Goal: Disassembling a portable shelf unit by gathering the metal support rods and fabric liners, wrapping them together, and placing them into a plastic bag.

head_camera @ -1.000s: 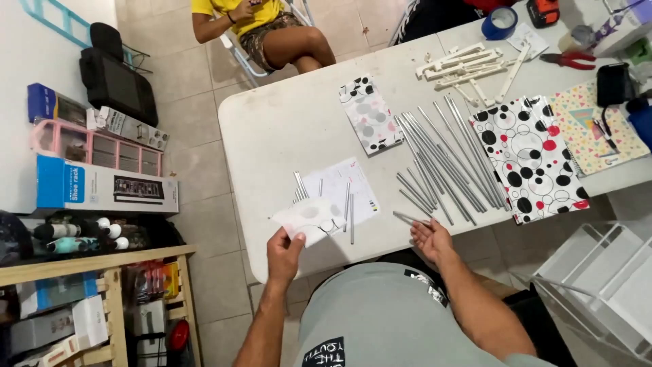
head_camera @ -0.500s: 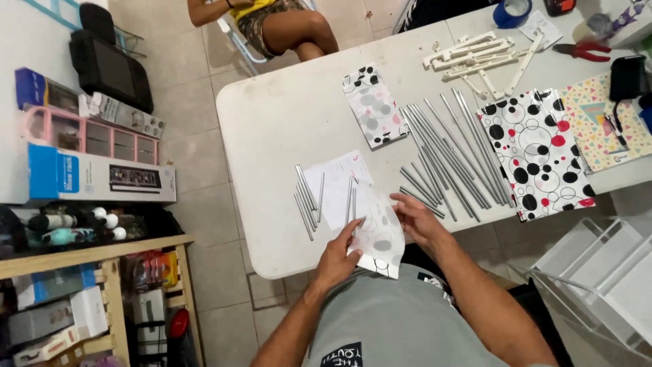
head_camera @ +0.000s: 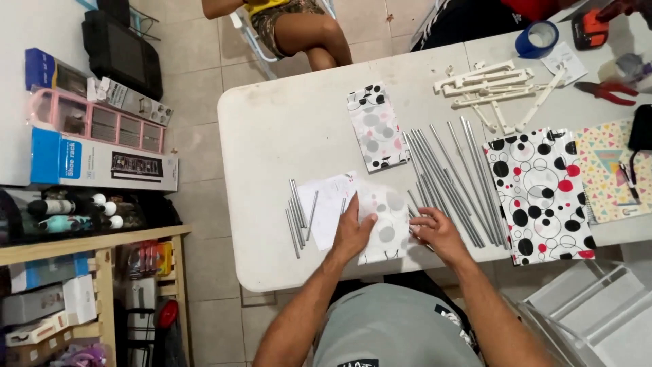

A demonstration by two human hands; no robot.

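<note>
Both hands are working at the near edge of the white plastic table (head_camera: 272,136): left hand (head_camera: 351,234) is pressing flat, fingers spread, on a translucent dotted plastic sheet (head_camera: 387,231), right hand (head_camera: 438,234) is resting loosely open just beside that sheet's right edge, fingertips touching short grey metal rods (head_camera: 415,204). Sheet is lying partly over a white paper leaflet (head_camera: 329,207), with long grey metal tubes (head_camera: 448,177) lying to its right and a black, white and red dotted fabric panel (head_camera: 543,190) lying beyond them.

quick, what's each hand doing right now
Left hand: open, pressing flat on the dotted fabric piece.
Right hand: fingers spread, touching the fabric's edge beside the metal rods.
</note>
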